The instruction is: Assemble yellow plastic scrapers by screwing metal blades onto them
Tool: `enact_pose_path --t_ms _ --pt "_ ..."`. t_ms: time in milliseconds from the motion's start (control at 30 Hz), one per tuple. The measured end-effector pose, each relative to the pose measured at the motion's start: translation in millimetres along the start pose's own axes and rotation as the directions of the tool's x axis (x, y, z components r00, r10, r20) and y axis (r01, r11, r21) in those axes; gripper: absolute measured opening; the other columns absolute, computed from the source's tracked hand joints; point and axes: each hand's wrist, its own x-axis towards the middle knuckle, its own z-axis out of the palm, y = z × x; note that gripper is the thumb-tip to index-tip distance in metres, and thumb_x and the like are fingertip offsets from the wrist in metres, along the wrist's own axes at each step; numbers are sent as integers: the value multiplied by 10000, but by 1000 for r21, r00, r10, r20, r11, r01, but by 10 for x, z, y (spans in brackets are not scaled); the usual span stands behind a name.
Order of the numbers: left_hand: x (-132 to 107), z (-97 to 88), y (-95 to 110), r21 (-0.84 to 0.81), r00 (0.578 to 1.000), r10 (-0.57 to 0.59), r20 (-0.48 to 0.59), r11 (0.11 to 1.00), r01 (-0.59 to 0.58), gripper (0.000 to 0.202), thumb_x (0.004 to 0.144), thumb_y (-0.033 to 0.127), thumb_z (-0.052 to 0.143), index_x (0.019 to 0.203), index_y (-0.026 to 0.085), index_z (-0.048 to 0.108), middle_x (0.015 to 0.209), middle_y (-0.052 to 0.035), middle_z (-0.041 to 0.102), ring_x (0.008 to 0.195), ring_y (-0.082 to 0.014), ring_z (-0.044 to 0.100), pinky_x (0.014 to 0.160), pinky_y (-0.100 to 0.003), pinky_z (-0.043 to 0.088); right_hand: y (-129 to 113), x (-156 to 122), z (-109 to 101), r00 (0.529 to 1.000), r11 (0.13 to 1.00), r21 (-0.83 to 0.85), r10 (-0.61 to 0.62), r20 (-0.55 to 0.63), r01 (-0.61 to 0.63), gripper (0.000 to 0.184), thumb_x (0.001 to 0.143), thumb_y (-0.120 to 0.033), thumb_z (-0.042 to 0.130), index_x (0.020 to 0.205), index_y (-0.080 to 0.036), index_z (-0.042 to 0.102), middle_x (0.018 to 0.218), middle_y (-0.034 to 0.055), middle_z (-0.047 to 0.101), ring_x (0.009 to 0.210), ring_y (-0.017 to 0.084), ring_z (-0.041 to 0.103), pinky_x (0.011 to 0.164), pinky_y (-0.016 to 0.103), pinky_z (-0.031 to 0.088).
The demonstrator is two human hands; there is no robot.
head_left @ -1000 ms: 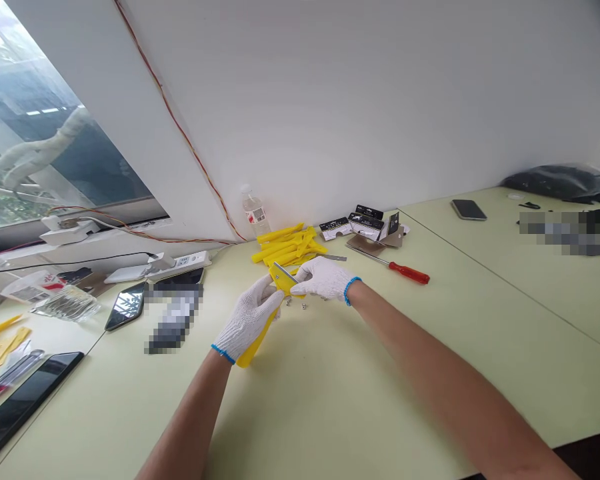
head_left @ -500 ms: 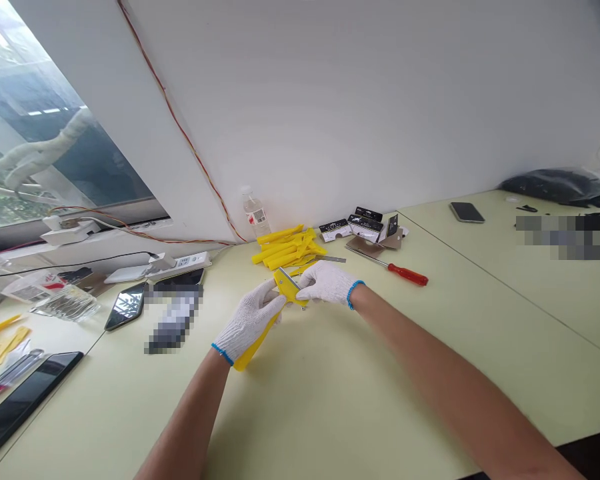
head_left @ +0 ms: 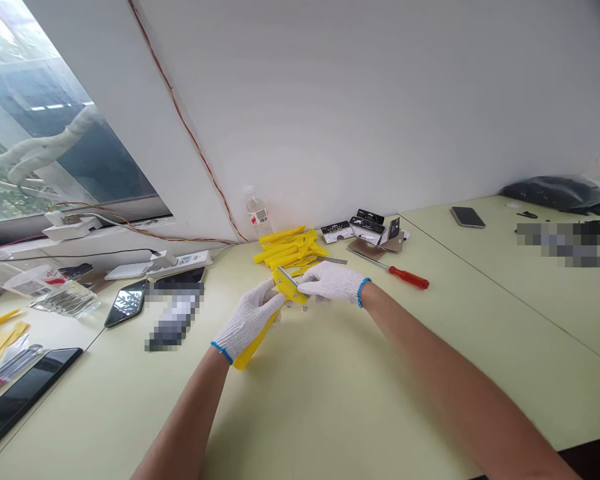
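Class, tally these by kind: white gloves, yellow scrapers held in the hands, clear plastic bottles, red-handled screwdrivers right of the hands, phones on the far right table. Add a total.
White gloves: 2, on the left hand and the right hand
Held yellow scraper: 1
Clear plastic bottle: 1
Red-handled screwdriver: 1
Phone: 1
Total: 6

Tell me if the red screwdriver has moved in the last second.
No. The red screwdriver lies just as close to the black boxes, pointing the same way.
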Motion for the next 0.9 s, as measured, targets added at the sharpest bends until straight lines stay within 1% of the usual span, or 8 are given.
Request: enact_pose_path --t_ms 233,333,400,500,567,700,767,900 --pt "-9 -13 25 -5 1000 -7 23 1000 7 419 959 457 545 1271 206 669 678 22 585 620 -146 549 565 -243 429 -10 57 73 995 989 -142 -32 91 45 293 917 -367 593 907 -106 725 823 51 681 672 41 602 558 116 333" --pt "2 -2 -11 31 1000 -1 -7 1000 1 461 967 452 522 1332 199 647 721 18 622 638 -143 567 570 -244 443 51 109 105 989 996 -68 -52 136 62 281 928 -354 585 895 -85 660 839 59 683 696 81 623 564 131 394" --pt "29 13 -71 110 995 0 -103 994 11 519 972 466 527 1405 189 604 827 -5 689 677 -147 604 616 -263 485 83 132 121 988 999 40 -35 149 29 255 949 -328 562 931 -83 631 873 71 690 724 94 646 605 137 457" --pt "74 51 -164 345 943 91 -320 938 27 561 963 461 583 1456 194 567 1096 -62 742 745 -164 662 722 -319 544 98 151 132 991 987 155 16 136 -37 225 974 -300 546 975 -82 607 914 86 695 752 103 666 648 146 506" --pt "88 90 -197 540 886 275 -374 841 -33 500 967 413 605 1427 218 592 1266 -91 707 878 -199 704 798 -352 563 92 159 131 993 976 210 41 107 -63 219 989 -296 541 977 -83 592 924 90 693 755 101 668 647 141 511" --pt "84 202 -213 797 772 585 -248 577 -180 391 969 277 624 1359 249 632 1378 -97 666 1194 -279 663 1003 -439 545 55 164 121 997 956 283 60 50 -72 246 1017 -309 543 955 -76 592 926 89 685 696 72 634 574 110 452" --pt "89 258 -234 844 745 632 -214 503 -185 361 958 215 628 1316 245 658 1375 -95 676 1192 -292 663 1025 -473 542 31 161 121 995 943 321 65 73 -85 276 1035 -332 540 957 -73 594 939 91 684 696 67 632 570 104 444" --pt "130 320 -314 876 713 676 -186 443 -191 292 978 182 601 1250 226 698 1323 -80 714 1117 -283 691 972 -465 575 23 167 144 990 916 388 56 128 -102 300 1049 -361 527 977 -76 585 938 103 686 749 85 651 647 121 501"
